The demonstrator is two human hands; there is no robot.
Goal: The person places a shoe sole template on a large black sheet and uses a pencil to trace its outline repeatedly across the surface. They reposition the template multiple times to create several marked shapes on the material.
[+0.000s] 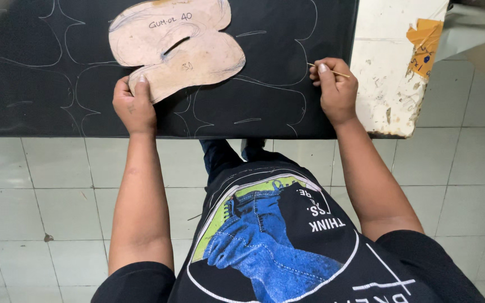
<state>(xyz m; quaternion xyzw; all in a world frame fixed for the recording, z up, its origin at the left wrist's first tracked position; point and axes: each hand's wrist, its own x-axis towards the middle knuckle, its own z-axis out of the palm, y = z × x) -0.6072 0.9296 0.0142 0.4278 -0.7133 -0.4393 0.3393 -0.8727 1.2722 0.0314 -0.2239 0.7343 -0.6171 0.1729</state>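
A tan cardboard pattern (178, 45) with a curved slot lies on a black sheet (29, 101) that carries several chalk-like outlines of the same shape. My left hand (134, 105) pinches the pattern's near edge, thumb and fingers on it. My right hand (337, 90) rests on the sheet's right part, fingers closed around a thin pale marking stick (332, 72) whose tip points left. The two hands are well apart, with traced outlines between them.
The black sheet covers a worn white table (388, 84) whose chipped corner shows at right, with an orange paper scrap (425, 42) taped on it. Pale floor tiles (46, 185) lie below. My dark printed shirt fills the bottom.
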